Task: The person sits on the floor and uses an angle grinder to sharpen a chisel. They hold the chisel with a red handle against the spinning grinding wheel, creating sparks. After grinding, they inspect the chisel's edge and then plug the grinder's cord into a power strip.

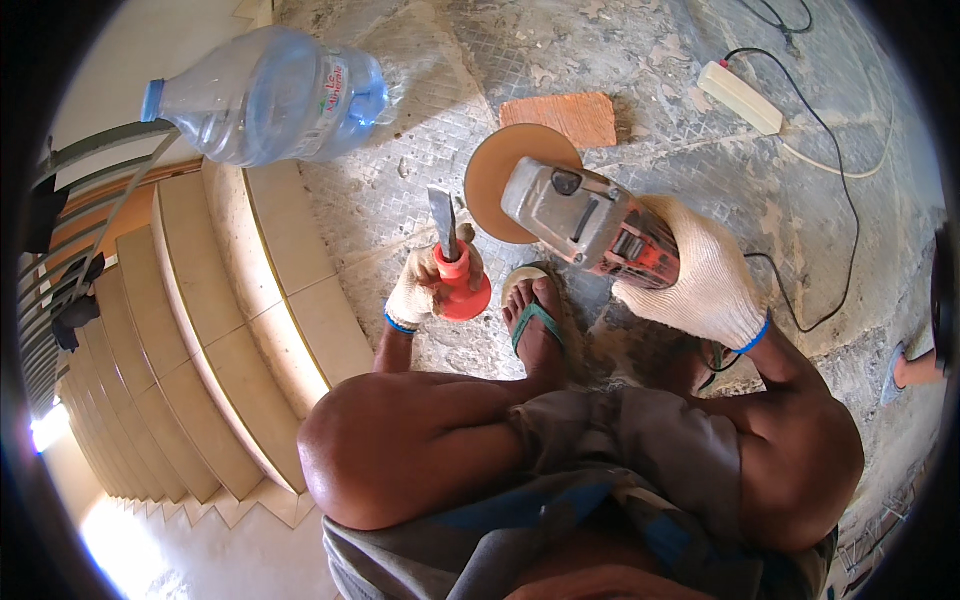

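Angle grinder (610, 228), its body clasped by the fingers of the gloved right hand (712, 272). Its brown disc (488, 185) lies beyond those fingers, toward the gloved left hand (412, 290), whose fingers grasp a flat chisel (446, 228) near its red guard (466, 300), blade pointing away. Hazard, as judged: a one-handed slip could bring the disc, if spinning, onto the left fingers or the sandalled foot (538, 310) between both hands' fingers.

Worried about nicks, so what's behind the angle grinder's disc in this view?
Beyond the disc, most of an orange brick shows, with rough grey floor around. The disc hides part of the brick's edge and whatever lies directly behind.
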The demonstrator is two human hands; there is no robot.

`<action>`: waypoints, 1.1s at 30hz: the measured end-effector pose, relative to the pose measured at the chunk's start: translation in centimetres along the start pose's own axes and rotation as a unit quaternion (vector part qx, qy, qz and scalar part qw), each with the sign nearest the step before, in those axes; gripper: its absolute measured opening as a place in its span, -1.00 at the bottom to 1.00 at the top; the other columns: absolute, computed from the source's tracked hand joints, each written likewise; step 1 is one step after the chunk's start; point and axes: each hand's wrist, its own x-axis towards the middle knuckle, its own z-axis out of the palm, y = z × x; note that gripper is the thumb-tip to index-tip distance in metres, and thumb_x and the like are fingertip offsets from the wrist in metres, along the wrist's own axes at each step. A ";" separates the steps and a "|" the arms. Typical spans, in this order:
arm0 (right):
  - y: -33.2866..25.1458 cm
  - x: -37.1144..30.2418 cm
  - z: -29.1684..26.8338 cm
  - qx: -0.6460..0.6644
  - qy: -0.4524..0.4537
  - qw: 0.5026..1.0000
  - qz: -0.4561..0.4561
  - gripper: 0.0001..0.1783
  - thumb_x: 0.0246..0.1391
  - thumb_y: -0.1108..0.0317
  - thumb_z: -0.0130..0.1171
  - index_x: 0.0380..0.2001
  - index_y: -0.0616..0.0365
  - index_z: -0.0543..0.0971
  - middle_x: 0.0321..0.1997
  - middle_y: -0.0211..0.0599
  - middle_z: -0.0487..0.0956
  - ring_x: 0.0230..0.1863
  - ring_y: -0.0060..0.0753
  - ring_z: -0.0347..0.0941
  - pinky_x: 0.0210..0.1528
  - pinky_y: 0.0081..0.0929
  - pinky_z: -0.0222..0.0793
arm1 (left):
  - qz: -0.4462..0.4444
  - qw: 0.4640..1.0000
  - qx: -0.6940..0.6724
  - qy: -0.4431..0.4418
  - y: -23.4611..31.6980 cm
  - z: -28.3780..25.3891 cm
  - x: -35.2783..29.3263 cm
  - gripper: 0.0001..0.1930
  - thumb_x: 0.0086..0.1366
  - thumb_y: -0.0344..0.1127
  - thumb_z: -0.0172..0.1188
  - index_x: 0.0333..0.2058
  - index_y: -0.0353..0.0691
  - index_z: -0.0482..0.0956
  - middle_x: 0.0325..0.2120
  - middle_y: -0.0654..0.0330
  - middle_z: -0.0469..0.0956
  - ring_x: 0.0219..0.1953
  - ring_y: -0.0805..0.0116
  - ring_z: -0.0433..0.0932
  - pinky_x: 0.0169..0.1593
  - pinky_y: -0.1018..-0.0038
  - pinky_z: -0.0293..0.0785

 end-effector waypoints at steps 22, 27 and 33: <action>-0.6 -0.3 -0.3 -0.010 0.001 0.999 -0.034 -0.23 -0.06 0.08 0.71 0.19 0.12 0.62 -0.04 -0.01 0.78 -0.01 0.19 0.78 0.01 -0.04 0.73 | 0.011 0.994 -0.081 -0.073 1.2 0.2 -0.1 -0.30 0.12 0.09 0.70 0.03 -0.33 0.66 -0.12 0.12 0.66 -0.10 0.30 0.62 0.03 0.30 0.50; -0.7 -0.3 -0.4 -0.015 -0.004 1.000 -0.019 -0.24 -0.05 0.07 0.69 0.18 0.13 0.62 -0.05 -0.01 0.79 -0.01 0.19 0.78 0.01 -0.03 0.72 | 0.013 0.995 -0.075 -0.065 1.2 0.4 0.0 -0.30 0.12 0.10 0.69 0.02 -0.32 0.66 -0.13 0.12 0.65 -0.11 0.29 0.62 0.02 0.30 0.49; -0.7 -0.2 -0.3 -0.024 0.006 0.999 -0.031 -0.25 -0.06 0.10 0.69 0.18 0.11 0.63 -0.04 0.01 0.79 -0.03 0.20 0.78 -0.01 -0.04 0.72 | 0.014 0.996 -0.074 -0.057 1.7 0.7 -0.1 -0.31 0.13 0.10 0.69 0.02 -0.32 0.66 -0.14 0.12 0.65 -0.12 0.29 0.61 0.00 0.30 0.49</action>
